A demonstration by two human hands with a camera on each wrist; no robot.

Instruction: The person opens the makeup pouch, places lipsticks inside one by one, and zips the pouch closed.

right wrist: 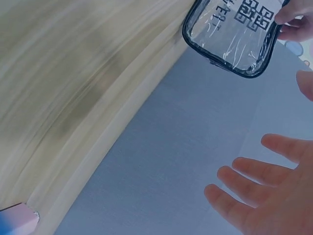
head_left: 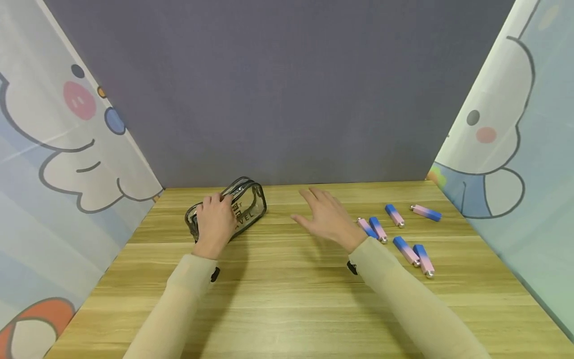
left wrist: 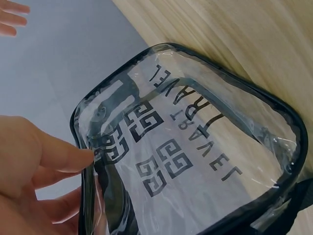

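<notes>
- My left hand [head_left: 215, 219] pinches the upper edge of a clear, soft plastic pouch with black piping [head_left: 252, 207], thumb on one side and fingers on the other
- The pouch sits at the far left of the pale, wood-grained surface [head_left: 278, 299], near the grey fabric panel [head_left: 287, 89] behind it; I cannot tell whether its lower edge is touching down
- Black block-shaped emblems and the word TRAVEL show on the clear side of the pouch
- My right hand [head_left: 329, 214] is spread wide, palm toward the pouch, thumb apart from the fingers, holding nothing; it is well apart from the pouch, out over the middle of the surface
- Six slim, square-sided tubes in blue fading to pink, silver at the pink end [head_left: 406, 251], lie scattered to the right of my right hand; the nearest two lie side by side close to my wrist
- Four of the tubes have their silver ends pointing toward me, while the leftmost and the farthest right point theirs away to the left
- Pale, cream-green sleeves [head_left: 403, 294] cover both my forearms, with a bit of black showing at each cuff
</notes>
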